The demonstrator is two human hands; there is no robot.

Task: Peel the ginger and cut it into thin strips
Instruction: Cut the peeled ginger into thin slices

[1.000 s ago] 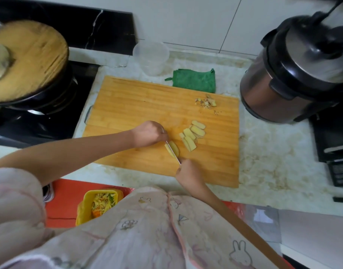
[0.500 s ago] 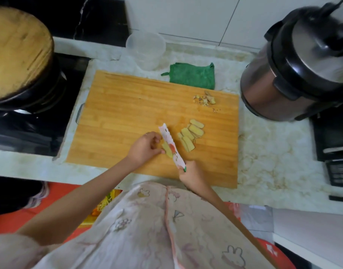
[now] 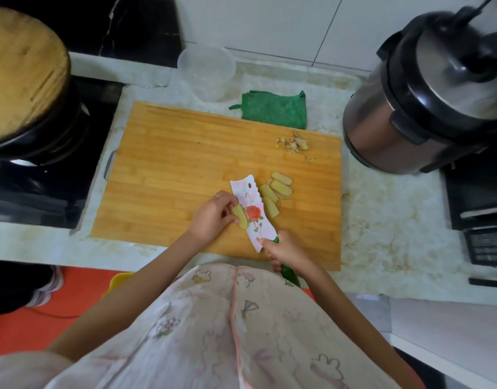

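Bamboo board [image 3: 171, 164], near its front edge: the left hand [image 3: 210, 219] pinches a peeled ginger piece [image 3: 239, 218] touching the flowered knife [image 3: 251, 213], whose green handle the right hand [image 3: 286, 252] grips. So close to the blade, a slip could nick those fingers [image 3: 226, 197], or the piece could roll.

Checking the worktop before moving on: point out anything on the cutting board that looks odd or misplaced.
Nothing spilled or broken. Some peel scraps lie at the far right corner of the cutting board, apart from the ginger slices. The right hand holds the knife flat-side up beside the ginger piece in the left hand.
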